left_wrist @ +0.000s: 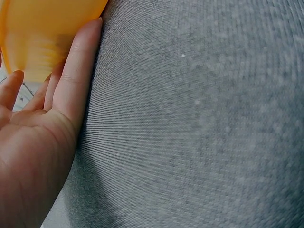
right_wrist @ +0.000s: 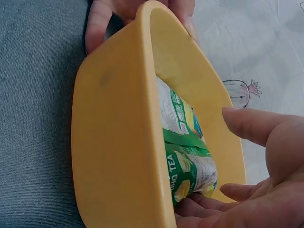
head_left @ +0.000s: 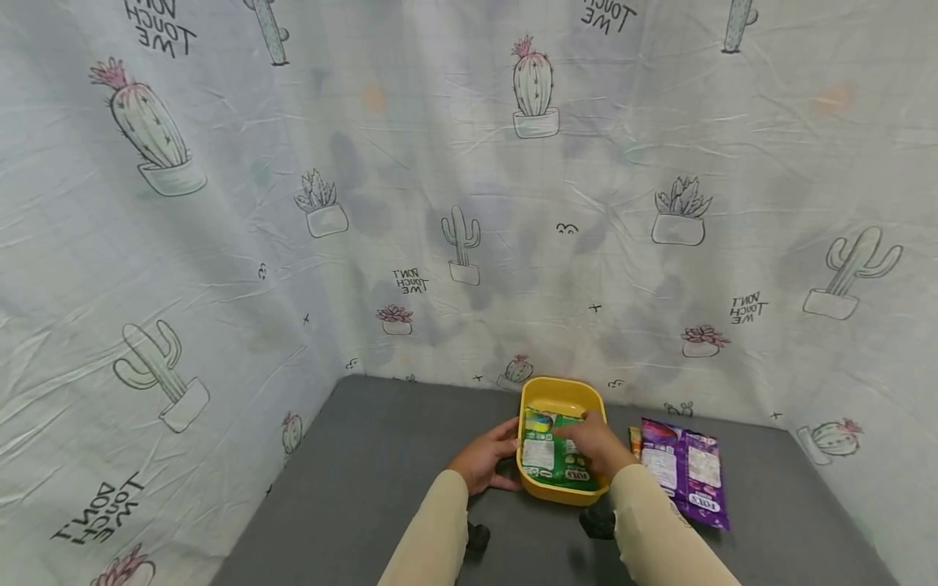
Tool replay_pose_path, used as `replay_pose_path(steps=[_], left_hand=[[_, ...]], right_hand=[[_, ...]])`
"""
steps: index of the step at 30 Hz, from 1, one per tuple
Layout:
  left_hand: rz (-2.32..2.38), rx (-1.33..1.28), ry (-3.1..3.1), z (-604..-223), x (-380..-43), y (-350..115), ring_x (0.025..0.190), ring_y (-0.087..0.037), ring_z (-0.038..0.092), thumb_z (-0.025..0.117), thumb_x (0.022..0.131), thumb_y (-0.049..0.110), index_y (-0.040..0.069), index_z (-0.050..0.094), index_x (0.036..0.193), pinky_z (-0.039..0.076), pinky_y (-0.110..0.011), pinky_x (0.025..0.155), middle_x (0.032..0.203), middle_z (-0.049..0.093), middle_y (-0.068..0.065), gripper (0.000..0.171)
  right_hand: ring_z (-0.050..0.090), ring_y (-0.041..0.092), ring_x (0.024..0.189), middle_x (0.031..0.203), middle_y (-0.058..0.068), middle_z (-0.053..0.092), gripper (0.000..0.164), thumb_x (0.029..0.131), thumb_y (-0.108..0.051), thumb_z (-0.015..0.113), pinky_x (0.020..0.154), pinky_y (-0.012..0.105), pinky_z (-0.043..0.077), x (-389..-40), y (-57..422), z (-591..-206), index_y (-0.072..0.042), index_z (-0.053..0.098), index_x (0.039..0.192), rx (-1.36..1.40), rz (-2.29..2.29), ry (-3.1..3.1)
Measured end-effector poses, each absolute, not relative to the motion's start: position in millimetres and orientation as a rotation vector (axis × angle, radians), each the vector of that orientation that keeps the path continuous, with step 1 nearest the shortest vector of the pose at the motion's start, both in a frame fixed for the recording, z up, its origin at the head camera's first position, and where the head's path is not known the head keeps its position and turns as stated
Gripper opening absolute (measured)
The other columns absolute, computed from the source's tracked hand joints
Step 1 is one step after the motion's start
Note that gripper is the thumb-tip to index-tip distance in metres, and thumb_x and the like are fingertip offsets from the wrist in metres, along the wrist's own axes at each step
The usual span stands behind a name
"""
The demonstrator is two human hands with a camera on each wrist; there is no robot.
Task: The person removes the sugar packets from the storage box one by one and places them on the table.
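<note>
A yellow plastic tub (head_left: pixel 560 492) holds green snack packets (head_left: pixel 538 456), which lie flat in its near part. My left hand (head_left: pixel 485 457) rests against the tub's left side. In the left wrist view its fingers (left_wrist: pixel 76 71) lie fairly straight along the yellow wall, close to the grey table surface. My right hand (head_left: pixel 593 443) reaches in over the right rim. Seen from the right wrist, its fingers touch the lower edge of a green packet (right_wrist: pixel 187 137), while the thumb (right_wrist: pixel 247 123) stands apart from it.
Purple packets (head_left: pixel 685 472) lie side by side on the grey table (head_left: pixel 396 439), right of the tub. An orange packet (head_left: pixel 635 439) shows partly behind them. A cactus-print cloth (head_left: pixel 469 244) hangs behind the table and along its left side.
</note>
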State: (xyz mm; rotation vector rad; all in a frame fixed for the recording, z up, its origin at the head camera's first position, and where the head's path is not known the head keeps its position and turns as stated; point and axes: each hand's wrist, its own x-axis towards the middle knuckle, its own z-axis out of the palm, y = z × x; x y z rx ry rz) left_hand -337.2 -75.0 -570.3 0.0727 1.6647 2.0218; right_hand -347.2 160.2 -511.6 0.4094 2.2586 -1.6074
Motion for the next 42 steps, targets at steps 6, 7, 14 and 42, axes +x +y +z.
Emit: replay_pose_path(steps=[6,7,14,42], left_hand=[[2.022,0.067,1.673,-570.5,-336.0,-74.7,0.149,-0.04,0.044,0.064,0.112,0.022,0.017,0.04,0.171,0.061,-0.068,0.084,0.167,0.045,-0.015,0.064],[2.022,0.068,1.674,-570.5,-335.9,-74.6,0.149,-0.041,0.044,0.064,0.112,0.022,0.017,0.04,0.171,0.061,-0.068,0.084,0.167,0.045,-0.015,0.064],[2.025,0.075,1.667,-571.4,-337.5,-73.2,0.149,-0.04,0.044,0.064,0.112,0.021,0.018,0.041,0.171,0.061,-0.068,0.084,0.167,0.045,-0.015,0.063],[2.01,0.073,1.681,-574.3,-340.5,-72.1,0.145,-0.038,0.049,0.063,0.113,0.024,0.018,0.039,0.172,0.061,-0.067,0.083,0.166,0.046,-0.014,0.064]], right_hand=[[0.055,0.048,0.123,0.14,0.035,0.046,0.076,0.105,-0.015,0.074,0.096,0.058,0.058,-348.2,164.6,-511.5,0.015,0.025,0.155,0.426,-1.587,2.254],[0.058,0.046,0.12,0.137,0.034,0.049,0.072,0.105,-0.013,0.074,0.094,0.056,0.06,-348.8,165.9,-511.5,0.015,0.028,0.153,0.432,-1.59,2.247],[0.071,0.038,0.101,0.117,0.026,0.066,0.054,0.1,-0.006,0.078,0.083,0.048,0.064,-348.9,168.6,-510.9,0.014,0.047,0.14,0.433,-1.604,2.27],[0.069,0.037,0.095,0.125,0.028,0.06,0.074,0.095,0.002,0.076,0.073,0.046,0.065,-347.5,171.5,-503.2,0.003,0.037,0.158,0.264,-1.446,2.451]])
